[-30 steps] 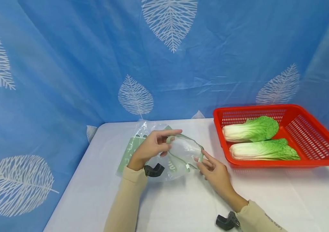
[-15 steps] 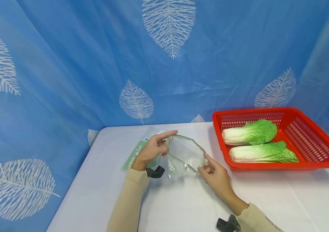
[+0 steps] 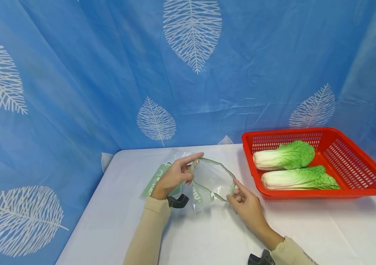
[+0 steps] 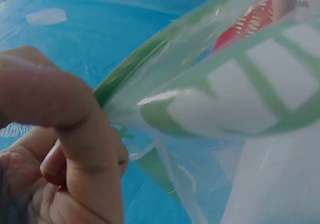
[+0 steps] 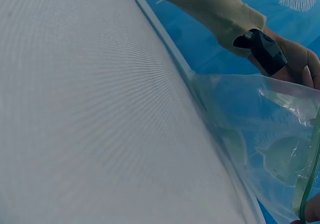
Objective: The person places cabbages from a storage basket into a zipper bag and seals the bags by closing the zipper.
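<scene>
A clear plastic zip bag [image 3: 209,176] with a green rim and green print is stretched between both hands above the table. Its mouth gapes in a wide loop facing up. At the loop's left end my left hand [image 3: 176,176] pinches the rim, index finger reaching along the top edge. My right hand [image 3: 248,206] pinches the opposite end between thumb and fingers. Up close in the left wrist view, the left fingers [image 4: 80,119] hold the bag's corner. The bag [image 5: 280,134] hangs in the right wrist view, where only a bit of the right hand shows at the lower corner.
Right of the hands stands a red plastic basket [image 3: 360,191] with two Chinese cabbages [image 3: 290,155] lying in it. Under the left hand, a green printed panel [image 3: 157,180] shows in clear plastic. A white cloth covers the table [image 3: 108,228]; a blue curtain [image 3: 108,66] hangs behind.
The bag's mouth has spread into a wider, tauter loop, its ends pulled apart. Both hands keep their hold. The head view has tipped up a little, so everything sits lower.
</scene>
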